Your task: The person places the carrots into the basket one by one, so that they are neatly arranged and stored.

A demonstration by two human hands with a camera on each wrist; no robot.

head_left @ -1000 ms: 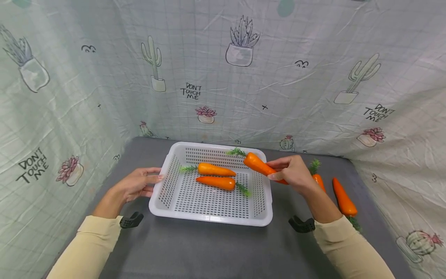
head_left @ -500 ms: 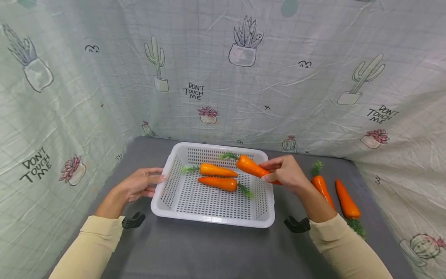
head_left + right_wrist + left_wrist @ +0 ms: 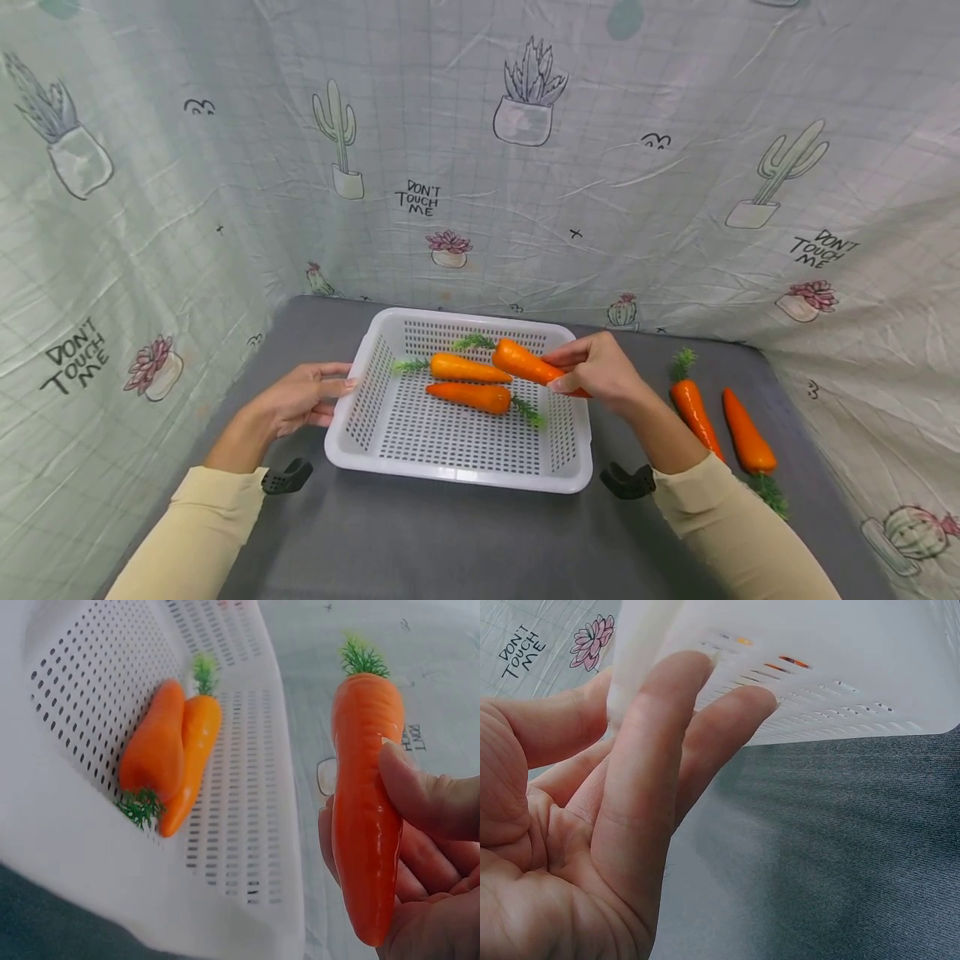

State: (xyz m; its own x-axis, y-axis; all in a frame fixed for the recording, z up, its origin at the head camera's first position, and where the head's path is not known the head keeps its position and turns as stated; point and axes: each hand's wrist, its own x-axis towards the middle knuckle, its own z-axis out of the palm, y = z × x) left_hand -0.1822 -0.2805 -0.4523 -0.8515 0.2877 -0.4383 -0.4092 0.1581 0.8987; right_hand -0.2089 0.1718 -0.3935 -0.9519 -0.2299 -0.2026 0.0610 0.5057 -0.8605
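Note:
My left hand (image 3: pixel 303 396) holds the left side of a white perforated plastic basket (image 3: pixel 457 477). In the left wrist view, fingers (image 3: pixel 641 772) lie along the outer wall while the thumb meets the rim. Above the basket's right side, my right hand (image 3: pixel 603 371) pinches an orange toy carrot (image 3: pixel 521 360) near its narrow end; its green leafy top points left. In the right wrist view that carrot (image 3: pixel 367 787) stands out beside the basket wall. Inside the basket lie a lighter orange carrot (image 3: pixel 465 367) and a redder carrot (image 3: pixel 472 397), side by side with leaves at opposite ends.
Two more carrots lie on the grey table (image 3: pixel 442 546) at the right: one carrot (image 3: pixel 696 415) partly behind the right forearm, another carrot (image 3: pixel 747 433) farther right. A printed cloth curtain (image 3: pixel 465 167) closes in the back and sides.
My right hand has carried the carrot leftward, from the basket's right rim to over its inside. The left hand keeps its hold on the basket. The view has shifted slightly.

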